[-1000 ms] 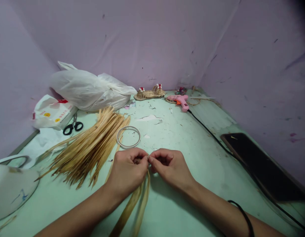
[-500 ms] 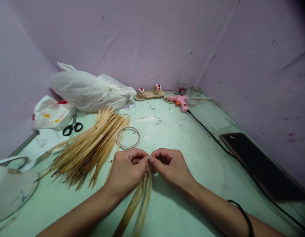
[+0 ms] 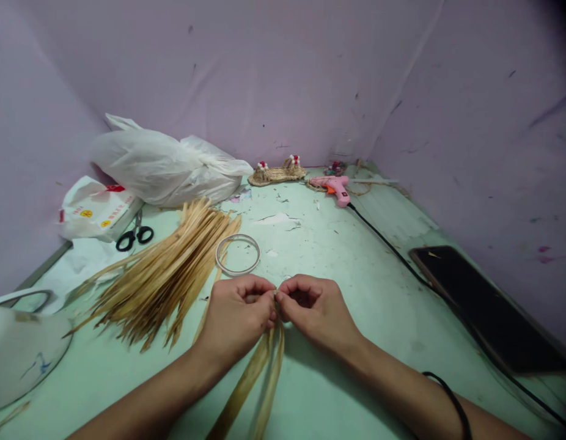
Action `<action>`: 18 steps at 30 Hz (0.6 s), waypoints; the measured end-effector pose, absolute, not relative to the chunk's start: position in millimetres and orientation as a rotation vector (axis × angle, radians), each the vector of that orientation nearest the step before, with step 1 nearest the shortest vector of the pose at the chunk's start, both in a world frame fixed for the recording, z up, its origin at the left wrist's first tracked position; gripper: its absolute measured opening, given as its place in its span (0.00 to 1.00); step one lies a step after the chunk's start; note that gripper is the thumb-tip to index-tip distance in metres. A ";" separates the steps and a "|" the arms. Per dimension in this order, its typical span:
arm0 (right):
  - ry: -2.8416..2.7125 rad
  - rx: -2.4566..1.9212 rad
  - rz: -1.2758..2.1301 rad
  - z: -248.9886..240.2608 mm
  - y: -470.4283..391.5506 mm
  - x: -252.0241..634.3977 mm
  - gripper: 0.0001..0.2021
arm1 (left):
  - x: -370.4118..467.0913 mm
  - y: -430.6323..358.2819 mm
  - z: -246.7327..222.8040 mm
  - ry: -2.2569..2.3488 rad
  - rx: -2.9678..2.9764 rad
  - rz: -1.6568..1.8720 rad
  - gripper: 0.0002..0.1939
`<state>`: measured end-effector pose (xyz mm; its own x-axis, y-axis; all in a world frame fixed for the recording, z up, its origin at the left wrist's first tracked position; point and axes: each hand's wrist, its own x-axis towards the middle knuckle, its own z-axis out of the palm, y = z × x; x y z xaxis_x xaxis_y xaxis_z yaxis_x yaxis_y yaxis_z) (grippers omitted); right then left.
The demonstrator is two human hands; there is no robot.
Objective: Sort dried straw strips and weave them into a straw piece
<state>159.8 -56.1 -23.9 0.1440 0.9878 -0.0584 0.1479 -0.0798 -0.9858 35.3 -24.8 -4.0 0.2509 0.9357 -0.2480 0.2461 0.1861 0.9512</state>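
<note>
The left hand (image 3: 235, 311) and right hand (image 3: 322, 311) pinch the dried fibre strips (image 3: 247, 379) by their tips; so slight a grip could let one slip.

Pink glue gun (image 3: 337, 188), tan strips (image 3: 166, 281), lilac wall (image 3: 283, 67)

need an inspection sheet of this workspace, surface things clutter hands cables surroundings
surface: pale green tabletop, paint chipped in places
job's things: fibre strips at the fingertips; strip bundle and ring nearby
clutter: scissors, knotted white bag, dark phone-like slab
left hand: pinching the strips
right hand: pinching close against the left fingertips
cables: black cord from pink glue gun, passing over the slab
surroundings: marked purplish walls; other people, nothing seen
</note>
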 end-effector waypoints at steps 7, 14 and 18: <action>-1.159 -1.404 1.097 -26.7 -55.8 160.3 0.06 | 36.6 -24.3 0.3 1.240 1.301 0.712 0.03; -1.187 -1.420 1.057 -26.0 -57.5 160.1 0.06 | 39.2 -24.5 1.4 1.278 1.272 0.716 0.03; -1.177 -1.445 1.072 -24.0 -57.4 159.6 0.06 | 38.3 -25.1 0.5 1.276 1.277 0.727 0.03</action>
<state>159.6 -57.4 -24.0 0.1518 0.9866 -0.0600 0.1521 -0.0833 -0.9848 38.3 -25.1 0.5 0.2219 0.9354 -0.2752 0.2404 0.2210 0.9452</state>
